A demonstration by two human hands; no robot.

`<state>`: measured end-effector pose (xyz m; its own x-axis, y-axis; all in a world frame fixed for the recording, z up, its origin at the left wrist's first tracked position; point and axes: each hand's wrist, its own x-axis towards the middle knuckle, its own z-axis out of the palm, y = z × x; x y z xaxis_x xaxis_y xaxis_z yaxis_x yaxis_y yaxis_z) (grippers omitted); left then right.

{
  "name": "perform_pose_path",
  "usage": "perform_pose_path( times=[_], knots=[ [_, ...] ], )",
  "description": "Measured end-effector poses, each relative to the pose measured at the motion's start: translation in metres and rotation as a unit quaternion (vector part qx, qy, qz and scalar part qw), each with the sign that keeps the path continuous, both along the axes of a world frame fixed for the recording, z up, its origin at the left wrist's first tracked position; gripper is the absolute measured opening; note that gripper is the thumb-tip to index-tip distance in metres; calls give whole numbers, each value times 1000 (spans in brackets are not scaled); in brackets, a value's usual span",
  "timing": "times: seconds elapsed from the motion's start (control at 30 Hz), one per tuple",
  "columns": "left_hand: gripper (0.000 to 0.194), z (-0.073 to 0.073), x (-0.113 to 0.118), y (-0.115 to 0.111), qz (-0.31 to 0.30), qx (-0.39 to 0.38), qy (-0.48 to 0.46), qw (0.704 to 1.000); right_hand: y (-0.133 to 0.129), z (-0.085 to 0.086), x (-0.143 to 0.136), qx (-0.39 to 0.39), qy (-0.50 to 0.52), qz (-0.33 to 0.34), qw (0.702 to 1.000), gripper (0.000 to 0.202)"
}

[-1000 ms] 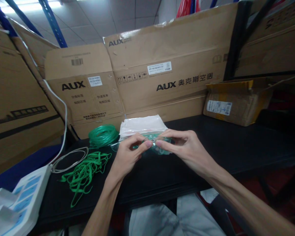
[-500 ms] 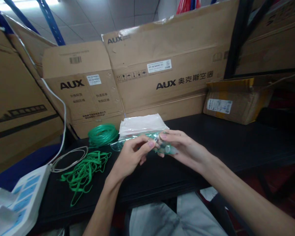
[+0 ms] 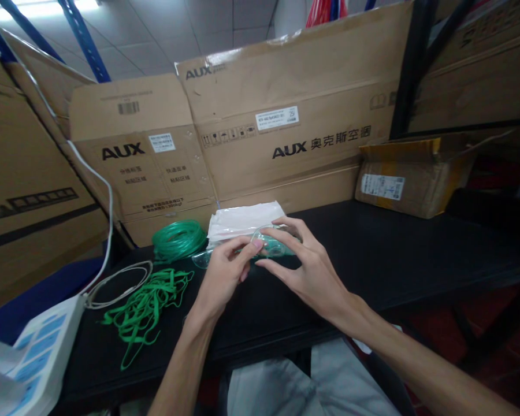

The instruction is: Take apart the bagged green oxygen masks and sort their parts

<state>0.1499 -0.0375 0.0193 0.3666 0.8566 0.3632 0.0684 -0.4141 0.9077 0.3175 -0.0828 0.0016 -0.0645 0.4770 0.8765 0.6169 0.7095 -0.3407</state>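
Note:
In the middle of the view is a see-through greenish plastic mask (image 3: 274, 247), partly hidden behind my fingers. My left hand (image 3: 224, 271) pinches its near-left edge between thumb and forefinger. My right hand (image 3: 314, 267) is open beside the mask, its thumb well apart from the raised, curved fingers, which reach over the mask's right part. Just behind lies a flat stack of white packets (image 3: 246, 219). A coil of green clear tubing (image 3: 178, 240) rests to the left, with a tangle of green elastic straps (image 3: 149, 309) in front of it.
A thin pale cable loop (image 3: 121, 277) lies left of the straps, near a white power strip (image 3: 39, 346) with plugs. Large cardboard sheets (image 3: 286, 115) wall off the back of the black table (image 3: 398, 254). An open cardboard box (image 3: 398, 179) stands at the back right.
My right hand has let go of the mask's right part and spread its fingers. My left hand keeps its pinch. The view has shifted slightly.

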Motion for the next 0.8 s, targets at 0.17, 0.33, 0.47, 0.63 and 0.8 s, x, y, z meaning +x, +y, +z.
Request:
perform_pose_path(
  times=[0.17, 0.33, 0.47, 0.63, 0.8],
  knots=[
    [32, -1, 3, -1, -11, -1, -6, 1000, 4, -4, 2, 23, -24, -13, 999, 31],
    [27, 1, 4, -3, 4, 66, 18, 998, 4, 0, 4, -5, -17, 8, 1000, 28],
    [33, 1, 3, -4, 35, 116, 39, 992, 8, 5, 10, -79, 57, 75, 992, 28],
    [18, -4, 2, -1, 159, 257, 28, 953, 13, 6, 14, -200, 193, 222, 935, 32],
    [16, -8, 3, 2, 138, 385, 73, 910, 14, 5, 11, -237, 226, 332, 885, 31]
  ],
)
